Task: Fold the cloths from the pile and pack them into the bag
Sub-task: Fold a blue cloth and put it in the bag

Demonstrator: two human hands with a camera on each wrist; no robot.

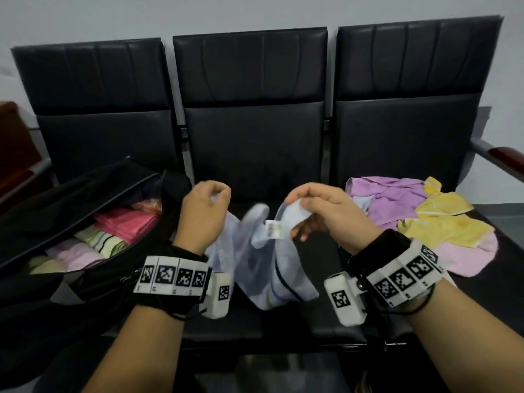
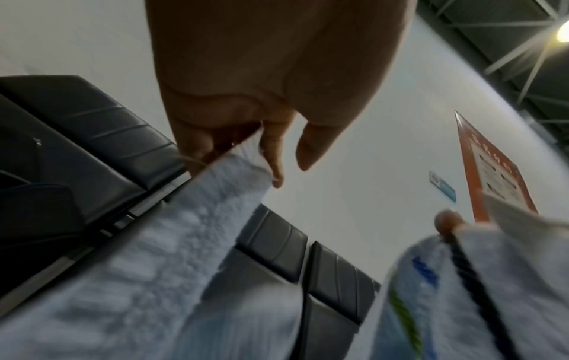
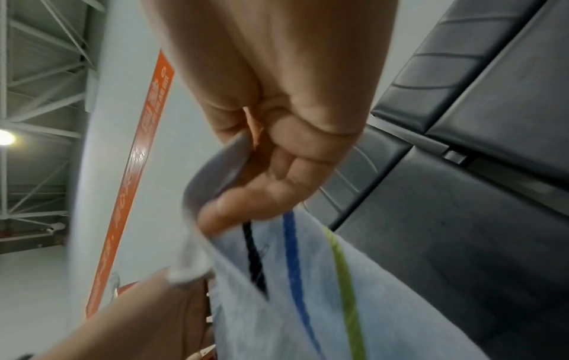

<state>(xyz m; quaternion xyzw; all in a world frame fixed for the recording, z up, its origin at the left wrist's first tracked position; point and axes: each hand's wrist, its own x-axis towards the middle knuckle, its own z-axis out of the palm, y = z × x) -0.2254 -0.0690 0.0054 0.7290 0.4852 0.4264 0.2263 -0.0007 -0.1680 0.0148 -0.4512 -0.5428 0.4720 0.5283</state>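
Observation:
A pale blue cloth (image 1: 263, 251) with dark, blue and green stripes hangs between my hands above the middle seat. My left hand (image 1: 208, 204) pinches one top corner; its curled fingers (image 2: 270, 156) grip the cloth (image 2: 191, 231). My right hand (image 1: 309, 205) pinches the other corner, thumb (image 3: 246, 207) pressed on the striped cloth (image 3: 307, 280). A white label (image 1: 273, 229) dangles near the right hand. The black bag (image 1: 65, 199) lies open on the left seat with several folded cloths (image 1: 124, 222) inside. The pile (image 1: 411, 217) of purple, yellow and pink cloths lies on the right seat.
Three black padded seats (image 1: 252, 143) stand in a row against a pale wall. A metal armrest with a wooden top (image 1: 499, 157) sticks out at the far right. An orange sign (image 2: 499, 170) hangs on the wall.

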